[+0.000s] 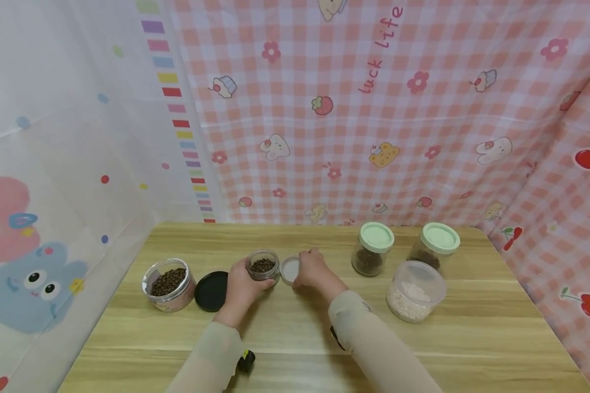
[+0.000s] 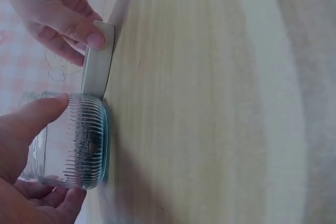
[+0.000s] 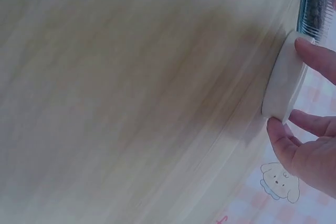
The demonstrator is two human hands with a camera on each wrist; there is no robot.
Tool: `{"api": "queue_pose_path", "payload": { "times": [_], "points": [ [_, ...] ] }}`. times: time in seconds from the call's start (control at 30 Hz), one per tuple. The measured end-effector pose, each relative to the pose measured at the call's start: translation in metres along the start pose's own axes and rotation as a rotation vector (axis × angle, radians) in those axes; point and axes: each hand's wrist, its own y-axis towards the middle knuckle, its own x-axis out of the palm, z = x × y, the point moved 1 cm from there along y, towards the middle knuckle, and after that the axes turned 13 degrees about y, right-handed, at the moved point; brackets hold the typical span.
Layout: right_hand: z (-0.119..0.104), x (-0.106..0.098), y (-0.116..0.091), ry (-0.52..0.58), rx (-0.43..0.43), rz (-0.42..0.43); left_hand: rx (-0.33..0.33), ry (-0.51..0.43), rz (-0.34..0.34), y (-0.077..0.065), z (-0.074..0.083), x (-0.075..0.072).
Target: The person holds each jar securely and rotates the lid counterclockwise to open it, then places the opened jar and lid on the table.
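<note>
My left hand [image 1: 241, 286] grips a ribbed glass jar [image 1: 263, 266] partly filled with brown pellets. The jar stands upright without a lid, the thumb on its near side. Just right of it, my right hand [image 1: 317, 274] holds a round white lid [image 1: 288, 269] by its rim. From the right wrist view, thumb and fingers lie on opposite sides of the lid [image 3: 286, 80], which rests on the table. Lid and jar [image 2: 86, 140] sit side by side, nearly touching, in the left wrist view.
At the left stand an open tub of brown pellets [image 1: 169, 284] and a black lid [image 1: 210, 292]. Two jars with green lids, the left jar [image 1: 370, 256] and the right jar [image 1: 437, 243], stand at the back right. Before them is an open plastic tub [image 1: 413, 300] of white flakes.
</note>
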Motion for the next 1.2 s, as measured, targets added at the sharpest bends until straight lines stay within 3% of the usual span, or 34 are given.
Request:
{"api": "queue_pose_path", "payload": {
  "times": [0.43, 0.93, 1.2],
  "points": [
    [-0.014, 0.012, 0.011, 0.082, 0.028, 0.088, -0.032, -0.096, 0.046, 0.018, -0.003, -0.003],
    [-0.025, 0.028, 0.021, 0.090, 0.003, 0.148, -0.170, -0.071, 0.077, 0.028, -0.004, -0.008],
    [-0.032, 0.036, 0.025, 0.087, 0.016, 0.174, -0.211, -0.077, 0.099, 0.035, -0.008, -0.007]
  ]
}}
